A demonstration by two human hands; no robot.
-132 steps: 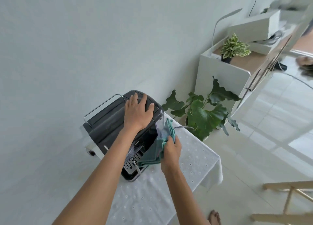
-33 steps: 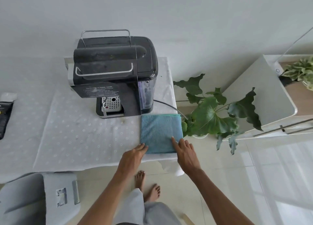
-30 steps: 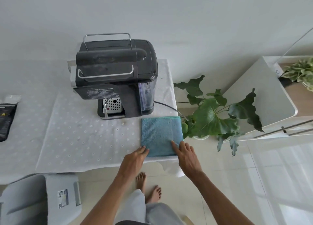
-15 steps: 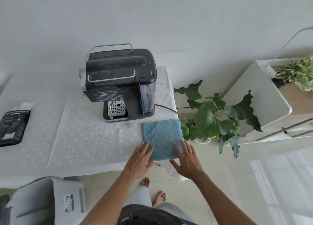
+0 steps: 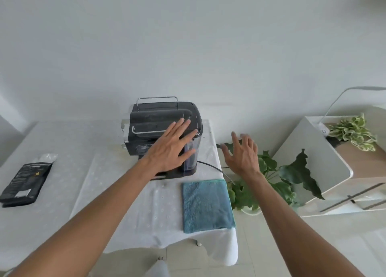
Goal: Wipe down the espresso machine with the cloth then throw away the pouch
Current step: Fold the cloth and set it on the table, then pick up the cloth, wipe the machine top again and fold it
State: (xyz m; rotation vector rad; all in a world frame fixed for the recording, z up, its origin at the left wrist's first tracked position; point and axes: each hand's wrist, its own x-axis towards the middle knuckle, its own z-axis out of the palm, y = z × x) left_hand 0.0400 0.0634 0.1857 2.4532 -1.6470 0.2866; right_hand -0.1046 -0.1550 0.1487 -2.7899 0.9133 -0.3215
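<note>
On the white cloth-covered table [image 5: 117, 203], the black espresso machine [image 5: 158, 130] stands at the back, the folded blue cloth [image 5: 206, 205] before it rightward, the black foil pouch [image 5: 23, 182] far left.

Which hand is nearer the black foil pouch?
Left. The left hand is raised in front of the espresso machine, right of the black foil pouch; the right hand is farther right, over the plant.

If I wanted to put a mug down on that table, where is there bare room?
The widest bare patch lies between the black pouch and the espresso machine. Another lies in front of the machine, left of the folded blue cloth. The right end is crowded: machine, cloth, power cord and both raised hands, left and right.
</note>
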